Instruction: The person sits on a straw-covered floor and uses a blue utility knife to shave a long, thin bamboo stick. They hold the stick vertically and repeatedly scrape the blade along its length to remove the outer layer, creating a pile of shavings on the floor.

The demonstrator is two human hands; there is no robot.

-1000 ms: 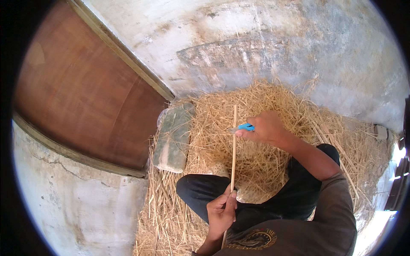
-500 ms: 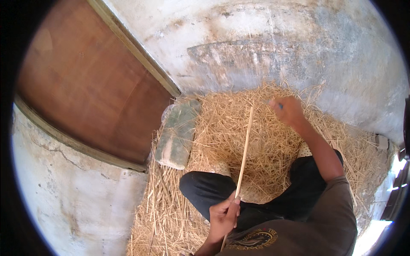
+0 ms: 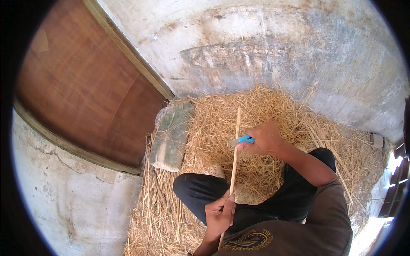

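My left hand (image 3: 220,212) is closed around the lower part of a long, thin, pale wooden strip (image 3: 234,170), which stands up and away from my lap. In my right hand (image 3: 265,138) is a blue-handled utility knife (image 3: 246,139), gripped with the fingers wrapped round it. Its blade (image 3: 233,143) lies against the upper part of the strip, a little below the far tip. The lower end of the strip runs down past my left wrist beside my shirt.
Thin curled shavings (image 3: 256,106) cover the floor in front of my crossed legs. A greenish slab-like block (image 3: 171,136) lies left of them. Longer strips (image 3: 164,217) are scattered at left. A brown door panel (image 3: 94,85) and a stained wall (image 3: 256,55) bound the space.
My right hand has come down and left from the far end, bringing the knife onto the strip. The strip leans less to the right. My left hand keeps its hold.
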